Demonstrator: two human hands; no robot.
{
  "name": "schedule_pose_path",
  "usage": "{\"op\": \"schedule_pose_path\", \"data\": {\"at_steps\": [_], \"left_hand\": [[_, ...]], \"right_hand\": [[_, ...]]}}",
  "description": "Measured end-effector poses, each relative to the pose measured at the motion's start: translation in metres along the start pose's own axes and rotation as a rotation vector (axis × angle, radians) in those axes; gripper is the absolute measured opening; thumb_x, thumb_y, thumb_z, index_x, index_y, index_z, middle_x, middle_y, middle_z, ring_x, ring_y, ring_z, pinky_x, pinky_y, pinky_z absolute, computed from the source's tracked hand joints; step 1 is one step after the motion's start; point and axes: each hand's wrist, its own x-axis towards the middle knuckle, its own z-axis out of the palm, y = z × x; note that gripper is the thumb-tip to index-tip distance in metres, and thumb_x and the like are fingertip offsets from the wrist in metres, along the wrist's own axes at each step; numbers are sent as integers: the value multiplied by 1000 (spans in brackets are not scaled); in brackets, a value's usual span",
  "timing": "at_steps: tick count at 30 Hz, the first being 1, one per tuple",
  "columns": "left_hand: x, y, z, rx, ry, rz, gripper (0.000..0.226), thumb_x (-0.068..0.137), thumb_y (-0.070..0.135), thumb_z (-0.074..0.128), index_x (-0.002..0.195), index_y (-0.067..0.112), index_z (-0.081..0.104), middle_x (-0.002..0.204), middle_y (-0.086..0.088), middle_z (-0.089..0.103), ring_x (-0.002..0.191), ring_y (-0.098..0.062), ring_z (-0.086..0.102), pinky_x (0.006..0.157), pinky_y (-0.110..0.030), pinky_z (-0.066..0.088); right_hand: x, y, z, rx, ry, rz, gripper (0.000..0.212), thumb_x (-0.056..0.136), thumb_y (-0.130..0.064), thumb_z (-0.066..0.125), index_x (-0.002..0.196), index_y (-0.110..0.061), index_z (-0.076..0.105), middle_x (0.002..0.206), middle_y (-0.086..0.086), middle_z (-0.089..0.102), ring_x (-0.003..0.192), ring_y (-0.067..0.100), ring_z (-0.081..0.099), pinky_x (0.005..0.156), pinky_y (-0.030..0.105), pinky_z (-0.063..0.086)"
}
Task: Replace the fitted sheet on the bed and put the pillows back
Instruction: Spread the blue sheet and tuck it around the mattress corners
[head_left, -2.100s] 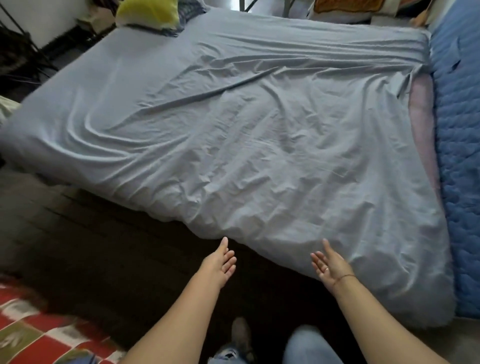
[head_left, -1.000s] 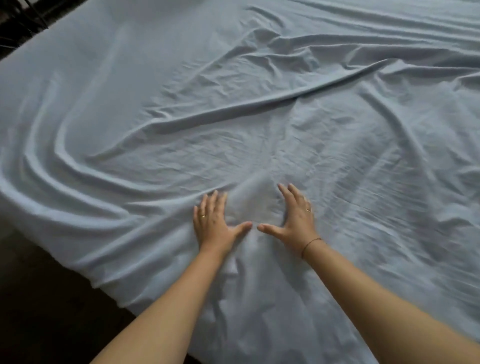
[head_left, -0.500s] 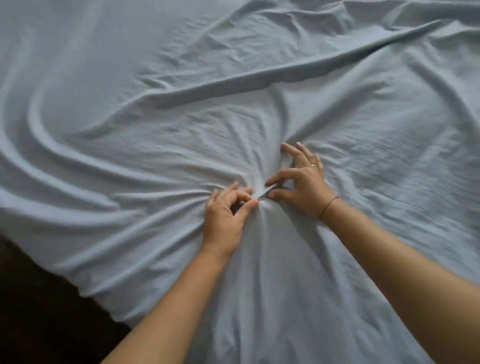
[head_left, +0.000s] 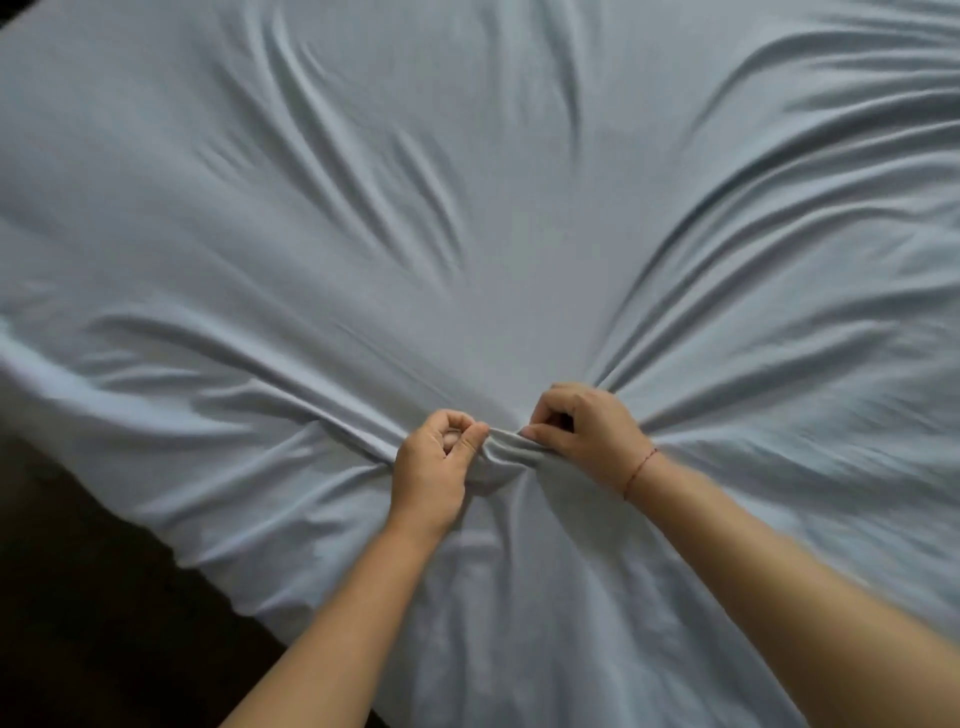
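Floor: A dark floor (head_left: 78, 597) is being shown at the lower left corner, beside the near edge of the bed. It is too dark for any detail to be told.
Sheet: A pale blue-grey sheet (head_left: 467, 208) is lying spread over the bed, which is fully covered by it. The sheet is filling nearly the whole view, and at the left its near edge is hanging down toward the floor.
Left hand: The left hand (head_left: 434, 460) is being held on the sheet near the front edge. Its fingers are being curled tight, and a piece of cloth is being pinched between the thumb and the bent forefinger.
Fold: A small ridge of cloth (head_left: 506, 449) is being bunched up between the two hands and is touching both.
Right hand: The right hand (head_left: 582, 431) is being held just beside the left one. Its fingers are being curled down, and the cloth is being grasped under the fingertips and the thumb.
Bracelet: A thin red thread (head_left: 640, 470) is being worn on the right wrist.
Creases: Long creases are running out from the two hands like rays, deeper on the right side.
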Motion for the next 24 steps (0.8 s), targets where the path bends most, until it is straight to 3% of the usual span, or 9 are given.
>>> {"op": "schedule_pose_path", "data": {"at_steps": [7, 10, 13, 15, 20, 24], "left_hand": [[-17, 5, -6, 231, -61, 42, 23, 89, 17, 68, 72, 22, 54, 46, 15, 53, 48, 2, 47, 53, -11, 35], [-16, 4, -3, 314, -63, 12, 22, 87, 19, 71, 71, 24, 55, 54, 10, 55, 53, 1, 51, 55, -9, 35], [-24, 2, -1, 256, -88, -57, 20, 84, 23, 74, 72, 26, 58, 66, 6, 64, 62, -5, 57, 62, -17, 43], [-40, -1, -4, 198, -76, -52, 19, 80, 32, 77, 76, 28, 59, 74, 6, 67, 70, -8, 62, 69, -24, 50], [-104, -32, -17, 407, -9, 182, 57, 67, 77, 61, 96, 29, 68, 99, 24, 60, 95, -4, 56, 86, -19, 43], [-149, -51, -12, 530, -42, 216, 80, 60, 85, 54, 106, 23, 72, 116, 15, 55, 111, 1, 41, 100, -9, 22]], "right_hand": [[-25, -5, 25, 54, -17, 152, 15, 86, -24, 69, 80, -10, 67, 58, -15, 45, 66, 12, 48, 61, 24, 30], [-27, -5, 31, 72, -33, 171, 16, 81, -30, 74, 79, -17, 65, 61, -12, 47, 62, 9, 46, 62, 25, 33], [-40, -7, 37, 143, -1, 152, 41, 69, -46, 81, 89, -24, 53, 74, -13, 48, 67, 0, 47, 63, 19, 39], [-55, -5, 39, 121, 59, 77, 56, 60, -61, 76, 92, -22, 53, 85, -14, 47, 76, 4, 50, 70, 23, 42], [-112, 6, 46, -89, 49, 9, 74, 53, -73, 63, 109, -25, 60, 108, -4, 53, 101, 21, 55, 80, 35, 36], [-147, 13, 45, -192, -148, 62, 99, 46, -79, 55, 130, -27, 54, 123, -1, 49, 117, 23, 45, 92, 32, 27]]}}
